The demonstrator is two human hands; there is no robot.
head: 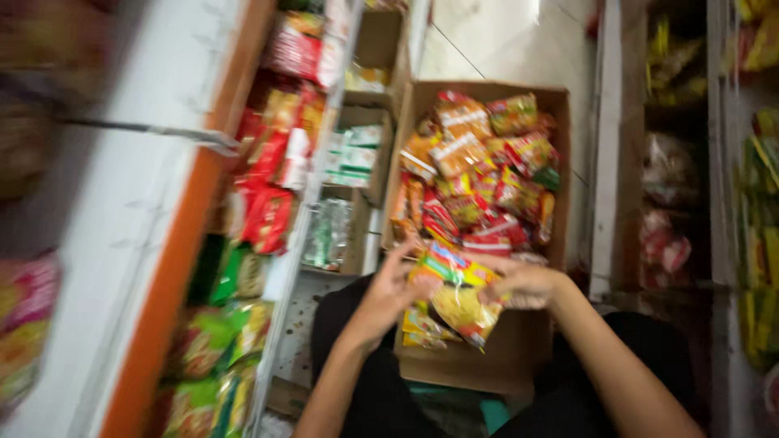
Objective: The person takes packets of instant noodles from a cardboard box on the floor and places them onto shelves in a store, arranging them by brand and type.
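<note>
Over cardboard box (487, 357) | left hand (388, 294), right hand (523, 285) both gripping yellow snack packet (456, 296) | forearms angled inward

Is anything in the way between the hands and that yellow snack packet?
No. Both hands are already on the yellow packet: the left hand grips its left edge and the right hand its right edge, above the cardboard box of packets. Nothing visible lies between them.

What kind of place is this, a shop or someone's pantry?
Most likely a small grocery shop. Shelves on the left are packed with rows of snack packets, a cardboard box on the floor is full of more, and both hands hold a yellow packet over it.
</note>
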